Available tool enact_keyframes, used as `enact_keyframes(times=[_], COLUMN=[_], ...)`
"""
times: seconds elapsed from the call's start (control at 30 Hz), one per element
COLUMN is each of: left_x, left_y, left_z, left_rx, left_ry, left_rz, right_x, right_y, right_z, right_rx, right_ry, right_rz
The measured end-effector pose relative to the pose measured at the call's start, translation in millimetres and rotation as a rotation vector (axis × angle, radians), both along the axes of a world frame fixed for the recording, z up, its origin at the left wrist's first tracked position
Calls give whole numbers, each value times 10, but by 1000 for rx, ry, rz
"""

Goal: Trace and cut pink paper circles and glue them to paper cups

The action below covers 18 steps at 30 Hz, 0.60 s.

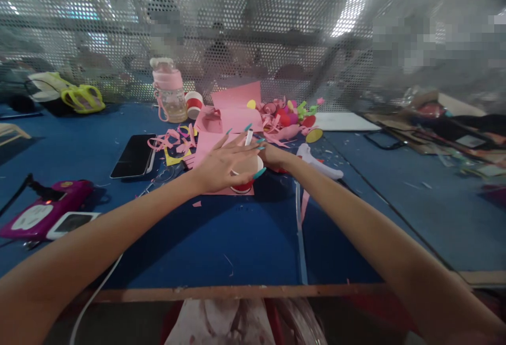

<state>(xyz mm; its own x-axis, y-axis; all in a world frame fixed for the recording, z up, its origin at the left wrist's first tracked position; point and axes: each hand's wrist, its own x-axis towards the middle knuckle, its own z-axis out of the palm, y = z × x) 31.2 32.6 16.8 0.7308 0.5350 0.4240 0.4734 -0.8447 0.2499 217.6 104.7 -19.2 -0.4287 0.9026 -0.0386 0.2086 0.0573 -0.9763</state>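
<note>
we have a red and white paper cup at the centre, over the near part of a pink sheet, mostly covered by our left hand. that hand is spread, its long-nailed fingers reaching toward two o'clock across the cup; our right hand is just beyond, toward two o'clock, partly hidden, so we cannot tell whether it pinches anything. a white stick-like piece shows among the fingers.

we judge the cup light and thin-walled, firmer at the rim but easily dented, perhaps a little slick; a gentle hold on its sides, just under the rim, should suit it.

as for containers, toward eleven o'clock a second cup is beside a clear bottle with a pink top; we cannot make out what either holds. at one o'clock lie coloured pompoms, at three a white glue gun, it seems, at nine a phone, all on the blue tabletop.
</note>
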Motion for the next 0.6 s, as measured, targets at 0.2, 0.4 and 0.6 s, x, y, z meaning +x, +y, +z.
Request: enact_keyframes(times=[0.2,0.4,0.6], left_x=[-4,-5,-11], left_y=[-7,31,25], left_z=[5,-44,-33], left_rx=[4,33,30], left_ry=[12,4,20], left_rz=[-8,-4,0], right_x=[-12,-37,182], right_y=[-192,-358,-586], right_z=[34,173,369], right_rx=[-33,-32,395], right_ry=[40,144,204], right_rz=[-61,-255,-783])
